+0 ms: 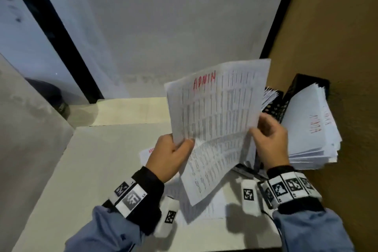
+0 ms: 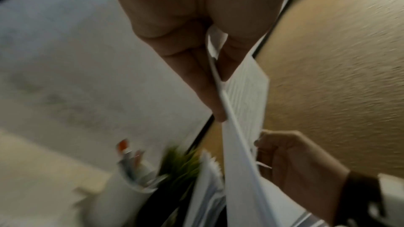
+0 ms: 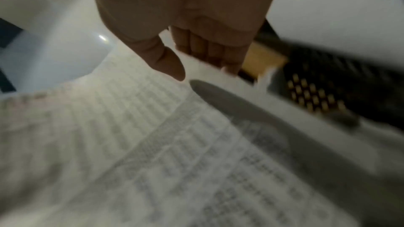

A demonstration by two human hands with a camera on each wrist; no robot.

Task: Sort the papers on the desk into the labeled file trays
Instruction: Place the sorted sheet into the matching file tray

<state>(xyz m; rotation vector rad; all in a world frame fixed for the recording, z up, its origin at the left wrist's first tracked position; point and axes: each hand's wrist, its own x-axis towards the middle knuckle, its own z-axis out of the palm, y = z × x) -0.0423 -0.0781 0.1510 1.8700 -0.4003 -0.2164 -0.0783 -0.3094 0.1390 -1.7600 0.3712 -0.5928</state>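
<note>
A printed sheet marked ADMIN in red [image 1: 216, 104] is held up above the desk, with a second printed sheet [image 1: 212, 168] hanging below it. My left hand [image 1: 184, 141] pinches their left edge, thumb in front; in the left wrist view the fingers [image 2: 210, 89] clamp the sheet's edge [image 2: 244, 92]. My right hand [image 1: 255, 129] grips the right edge, its fingers [image 3: 210, 53] curled behind the sheet [image 3: 153, 144] and its thumb in front. Black mesh file trays [image 1: 286, 100] stand at the right, holding thick paper stacks [image 1: 313, 129].
More sheets lie on the white desk [image 1: 102, 159], one with red writing [image 1: 147, 151] and others below my hands [image 1: 212, 206]. A brown wall [image 1: 337, 47] runs close behind the trays. A pen cup [image 2: 135, 175] and a green plant [image 2: 181, 163] stand near them.
</note>
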